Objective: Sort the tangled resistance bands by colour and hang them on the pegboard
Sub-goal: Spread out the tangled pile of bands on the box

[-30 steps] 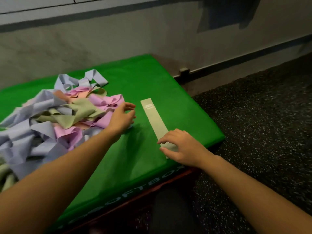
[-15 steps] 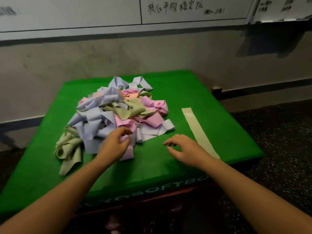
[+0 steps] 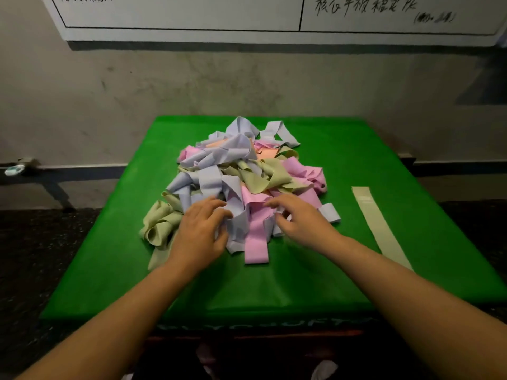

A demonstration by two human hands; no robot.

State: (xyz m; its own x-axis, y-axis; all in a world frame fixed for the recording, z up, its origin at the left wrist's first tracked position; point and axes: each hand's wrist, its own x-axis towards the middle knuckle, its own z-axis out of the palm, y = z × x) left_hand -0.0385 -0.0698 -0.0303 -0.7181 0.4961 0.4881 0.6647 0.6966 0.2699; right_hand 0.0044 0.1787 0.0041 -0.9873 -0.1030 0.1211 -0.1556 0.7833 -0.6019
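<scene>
Here both hands, left hand (image 3: 201, 231) and right hand (image 3: 300, 219), touch the tangled bands (image 3: 244, 171).

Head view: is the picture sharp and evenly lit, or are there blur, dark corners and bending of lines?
Head view: the band pile and green box in the middle are bright and fairly sharp; both hands, left and right, look slightly soft; the corners and floor fall dark; the whiteboard edge bows, a wide-angle effect.

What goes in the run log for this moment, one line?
step: sorting bands | left hand: on pile, lilac bands | right hand: on pile, pink bands | olive band: flat, apart on right | hung: none seen
</scene>
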